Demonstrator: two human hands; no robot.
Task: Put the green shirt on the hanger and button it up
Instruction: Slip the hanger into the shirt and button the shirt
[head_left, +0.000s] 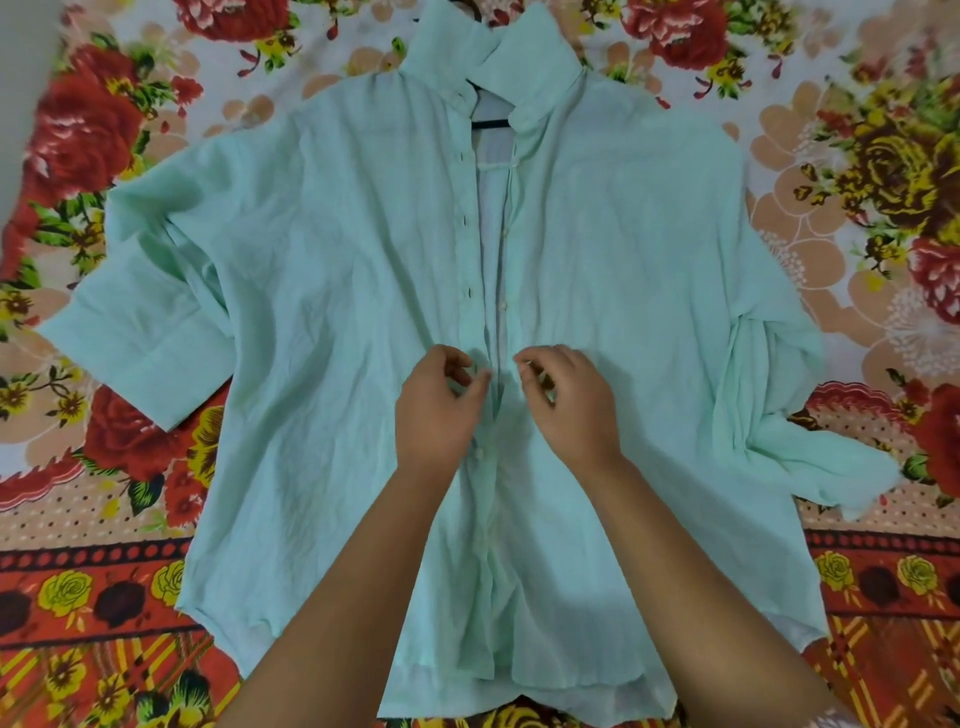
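Note:
The pale green shirt (322, 249) lies flat, front up, collar at the far end. A black hanger (491, 123) shows through the open neck, mostly hidden under the cloth. The placket is closed below my hands, with one button (478, 452) fastened, and open above them. My left hand (439, 410) pinches the left placket edge at mid-front. My right hand (563, 402) pinches the right placket edge beside it. Several unfastened buttons run up the right edge toward the collar.
The shirt rests on a floral bedsheet (857, 156) in red, orange and yellow that fills the view. The left sleeve (135, 332) is spread out flat; the right sleeve (779, 415) is bunched and folded.

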